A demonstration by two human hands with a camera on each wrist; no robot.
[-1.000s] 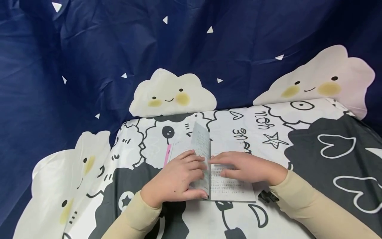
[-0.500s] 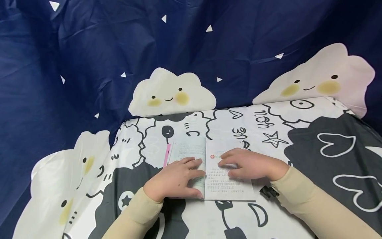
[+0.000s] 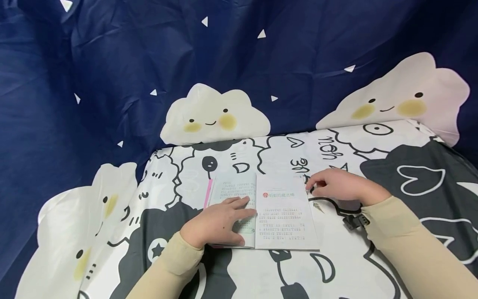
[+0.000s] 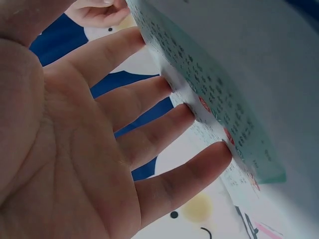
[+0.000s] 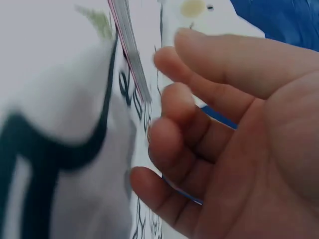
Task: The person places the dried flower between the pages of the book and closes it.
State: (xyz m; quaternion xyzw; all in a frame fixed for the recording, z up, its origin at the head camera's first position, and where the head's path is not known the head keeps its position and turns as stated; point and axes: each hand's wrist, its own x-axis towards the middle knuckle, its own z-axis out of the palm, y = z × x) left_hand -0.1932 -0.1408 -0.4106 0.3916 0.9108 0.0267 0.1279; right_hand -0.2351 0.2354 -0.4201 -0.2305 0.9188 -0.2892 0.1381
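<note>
An open book (image 3: 285, 226) lies on the patterned cloth, with small printed text on both pages and a red round mark near the right page's heading. My left hand (image 3: 220, 221) rests on the pale green left page (image 3: 234, 185), fingers spread. In the left wrist view, the straight fingertips of that hand (image 4: 114, 134) touch the printed paper (image 4: 214, 84). Just off the book's upper right edge is my right hand (image 3: 341, 186), its fingers loosely bent. The right wrist view shows nothing between the thumb and fingers of this hand (image 5: 214, 124); the book's page edges (image 5: 130, 45) stand beyond them.
The black-and-white cloth (image 3: 284, 274) with cartoon drawings spreads under the book. A dark blue curtain (image 3: 224, 50) with white triangles hangs behind, bearing smiling clouds (image 3: 214, 118). A small black device (image 3: 355, 221) sits at my right sleeve.
The page that stood upright has come down flat on the left side, my left hand on it. My right hand has moved right, off the right page to beside the book, uncovering the heading.
</note>
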